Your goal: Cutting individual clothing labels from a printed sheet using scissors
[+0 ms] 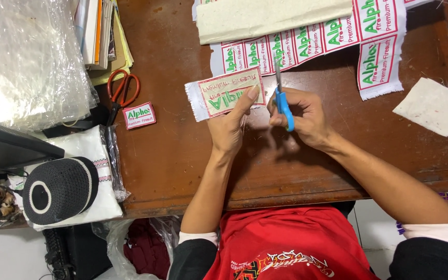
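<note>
My left hand [230, 124] pinches a white cloth label [224, 94] with a red border and green lettering, held above the brown wooden table [172, 155]. My right hand [302, 116] grips small blue-handled scissors [282, 98], blades pointing away from me at the label's right edge. Just beyond lies a strip of several uncut matching labels [312, 39], partly under a folded cream cloth [270, 18].
Red-handled scissors [120, 91] and a finished small label [139, 115] lie at left. A clear plastic bag [27, 57], stacked books [102, 33], and a black knit cap [58, 189] on white fabric fill the left side. A cream cloth square [430, 106] lies at right.
</note>
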